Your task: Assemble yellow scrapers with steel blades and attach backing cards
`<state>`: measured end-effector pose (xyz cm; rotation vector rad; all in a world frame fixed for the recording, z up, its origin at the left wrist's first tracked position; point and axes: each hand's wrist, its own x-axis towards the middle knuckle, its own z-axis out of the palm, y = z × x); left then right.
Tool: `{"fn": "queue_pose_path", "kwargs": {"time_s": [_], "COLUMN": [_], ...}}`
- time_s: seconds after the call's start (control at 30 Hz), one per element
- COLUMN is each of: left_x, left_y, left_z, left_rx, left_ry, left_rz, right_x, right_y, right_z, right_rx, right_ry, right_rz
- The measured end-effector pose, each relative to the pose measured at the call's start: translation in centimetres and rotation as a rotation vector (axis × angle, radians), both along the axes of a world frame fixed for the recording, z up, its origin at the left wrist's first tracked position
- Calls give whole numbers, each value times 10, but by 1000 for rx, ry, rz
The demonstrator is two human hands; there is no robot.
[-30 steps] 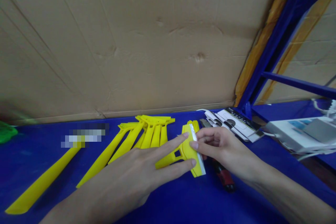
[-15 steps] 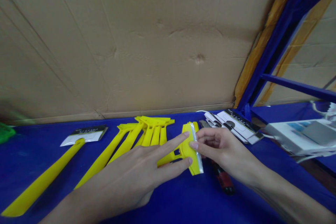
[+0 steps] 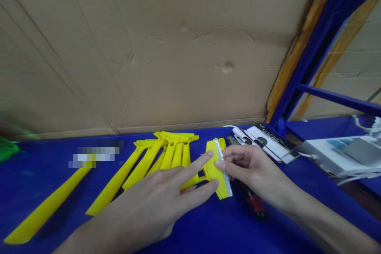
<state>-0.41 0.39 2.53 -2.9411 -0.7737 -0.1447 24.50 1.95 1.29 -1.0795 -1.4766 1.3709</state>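
Observation:
A long-handled yellow scraper [image 3: 211,168] is in my left hand [image 3: 160,194], whose index finger and thumb rest along its wide head. My left hand covers most of the handle. Along the head's right edge runs a silvery strip [image 3: 227,187], which looks like a blade or its cover. My right hand [image 3: 253,172] pinches this edge between thumb and bent fingers. Just behind my left hand, several more yellow scrapers [image 3: 169,154] lie in an overlapping row. Beneath my right hand lies a tool with a red and black handle [image 3: 256,205], partly hidden.
A single yellow handle [image 3: 50,206] lies at left, its far end blurred out. White and black card packages [image 3: 262,139] lie behind my right hand. A white device with cables [image 3: 336,156] stands at right. Cardboard [image 3: 178,55] and a blue metal frame [image 3: 309,47] bound the blue surface.
Both hands keep the same hold on the scraper. The whole view has shifted very slightly; nothing else has visibly moved.

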Motion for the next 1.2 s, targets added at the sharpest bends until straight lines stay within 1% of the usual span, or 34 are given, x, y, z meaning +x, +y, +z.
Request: {"fn": "queue_pose_path", "kwargs": {"time_s": [0.13,0.23,0.3,0.47,0.6,0.7,0.77,0.8,0.83,0.87,0.9,0.93,1.0,1.03,1.07,1.1,1.17,1.2], "left_x": [-2,-2,-1,0,-3,-6,-5,-3,-1,1,3,5,6,6,6,5,2,1], "left_y": [-1,0,0,-1,-1,-2,-4,-5,-7,-8,-9,-9,-7,-6,-5,-4,-2,-2], "left_z": [2,3,3,3,0,-4,-5,-4,-2,1,3,5,8,7,5,3,-3,-6], "left_rx": [14,-4,3,70,36,-7,-60,-109,-193,-321,-491,-700,-1103,-1265,-1390,-1480,-1601,-1632], "left_ry": [15,31,39,28,50,-48,-201,-304,-426,-561,-698,-829,-1042,-1116,-1174,-1223,-1290,-1316], "left_rz": [10,-4,10,24,41,78,112,150,206,275,352,425,512,522,516,499,455,439], "right_x": [0,0,0,1,0,1,4,7,10,13,16,18,20,20,19,17,13,12], "right_y": [-1,-1,-1,-1,-2,0,2,3,5,6,8,8,7,6,4,2,-1,-2], "right_z": [3,3,3,3,1,1,3,4,4,4,3,1,-4,-7,-9,-11,-14,-14], "right_rx": [6,9,13,9,-10,-27,-2,32,80,145,221,307,481,551,600,629,643,637], "right_ry": [45,42,40,72,79,95,112,101,64,-8,-127,-275,-557,-666,-753,-815,-889,-915], "right_rz": [-1,-1,-11,-18,-34,-24,-40,-62,-90,-121,-142,-147,-109,-92,-68,-45,-5,13]}}
